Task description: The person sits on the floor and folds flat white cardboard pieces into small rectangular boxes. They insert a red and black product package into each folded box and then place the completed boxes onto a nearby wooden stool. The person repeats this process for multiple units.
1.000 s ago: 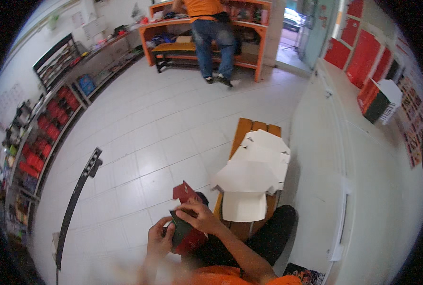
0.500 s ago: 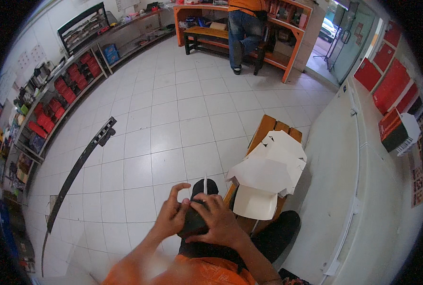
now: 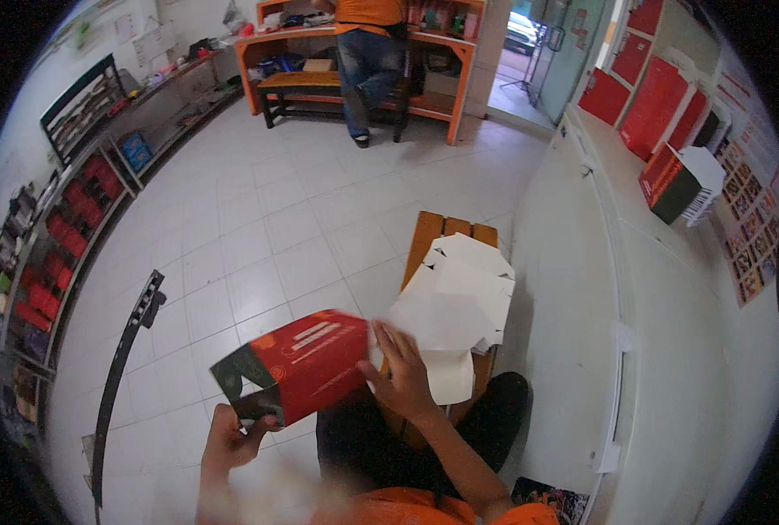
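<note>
A red and dark green cardboard box (image 3: pixel 319 363) is tilted in front of me, above my lap. Its dark green left end has flaps with a gap between them. My left hand (image 3: pixel 235 435) pinches the lower edge of that end between thumb and fingers. At the other end, my right hand (image 3: pixel 403 374) grips the box, thumb on the red face and fingers along the right edge. Just beyond the right hand, unfolded cartons with their white insides up (image 3: pixel 459 289) lie piled on a slatted wooden bench (image 3: pixel 426 236).
A white chest freezer (image 3: pixel 573 289) runs along my right, with red cartons (image 3: pixel 652 109) on it. Shelves with red bins (image 3: pixel 66 232) line the left wall. A black strap-like strip (image 3: pixel 122 367) stands out at left. A person in orange (image 3: pixel 370 52) stands by the far orange counter (image 3: pixel 459 96).
My hands were close together over a dark object at my lap. Now they are apart, with the red side of the box turned into view. The view has swung right.
</note>
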Tool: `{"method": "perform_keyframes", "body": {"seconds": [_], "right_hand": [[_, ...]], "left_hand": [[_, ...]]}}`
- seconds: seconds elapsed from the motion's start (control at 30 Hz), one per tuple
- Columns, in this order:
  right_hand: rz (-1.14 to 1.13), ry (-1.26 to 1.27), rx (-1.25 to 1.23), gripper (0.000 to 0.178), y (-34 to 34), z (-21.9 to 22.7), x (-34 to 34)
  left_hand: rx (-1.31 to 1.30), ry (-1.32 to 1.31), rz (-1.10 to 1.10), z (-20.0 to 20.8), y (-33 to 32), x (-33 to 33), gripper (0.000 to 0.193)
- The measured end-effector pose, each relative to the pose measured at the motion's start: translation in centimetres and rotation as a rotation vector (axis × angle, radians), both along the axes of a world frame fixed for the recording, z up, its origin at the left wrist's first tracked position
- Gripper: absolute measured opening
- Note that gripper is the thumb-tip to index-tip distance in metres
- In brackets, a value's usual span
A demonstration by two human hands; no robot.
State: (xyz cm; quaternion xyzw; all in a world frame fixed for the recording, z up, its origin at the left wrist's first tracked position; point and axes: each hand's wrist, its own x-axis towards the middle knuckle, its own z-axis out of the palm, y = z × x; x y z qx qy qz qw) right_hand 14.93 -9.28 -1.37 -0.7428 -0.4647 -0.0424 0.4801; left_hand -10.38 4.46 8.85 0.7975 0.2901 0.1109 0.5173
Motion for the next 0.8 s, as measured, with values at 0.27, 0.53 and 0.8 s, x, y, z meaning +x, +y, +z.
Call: {"method": "perform_keyframes", "body": {"seconds": [0.27, 0.53, 0.8], "right_hand": [[0.787, 0.632, 0.261, 0.031, 0.9, 5.2, -1.9], [0.869, 0.335, -0.069, 0.036, 0.5, 6.9, -0.1], [0.988, 0.409, -0.034, 0.038, 0.6, 4.9, -2.4]], "left_hand": [[0.196, 0.209, -0.365, -0.1, -3.3, 1.9, 0.013], [-0.712, 0.174, 0.028, -3.4, -3.3, 1.6, 0.035], [-0.331, 0.176, -0.202, -11.3, -3.3, 0.3, 0.037]]}}
